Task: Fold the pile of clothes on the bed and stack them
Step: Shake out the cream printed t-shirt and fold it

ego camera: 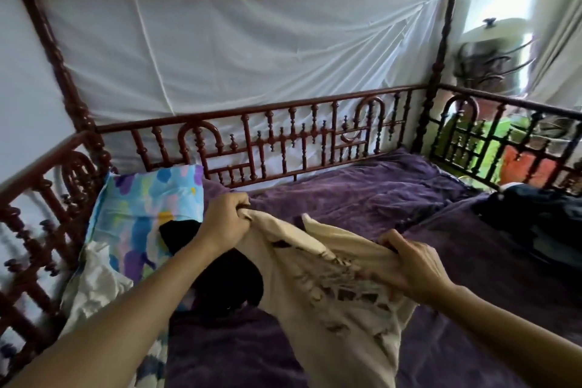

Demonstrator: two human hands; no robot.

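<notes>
Cream printed shirt (pixel 333 287), lifted, left hand (pixel 225 224) and right hand (pixel 415 264) gripping opposite edges, hands apart; step: spreading for first fold; next: lay flat below hands.

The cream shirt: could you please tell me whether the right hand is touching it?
Touching. The head view shows the right hand gripping a bunched fold of the cream shirt.

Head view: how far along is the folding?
Done: no folded stack shows. In hand: left grip and right grip both clutch a cream shirt, lifted and bunched. To do: a black garment beneath it, white cloth beside the pillow, a dark heap at the far right.
</notes>
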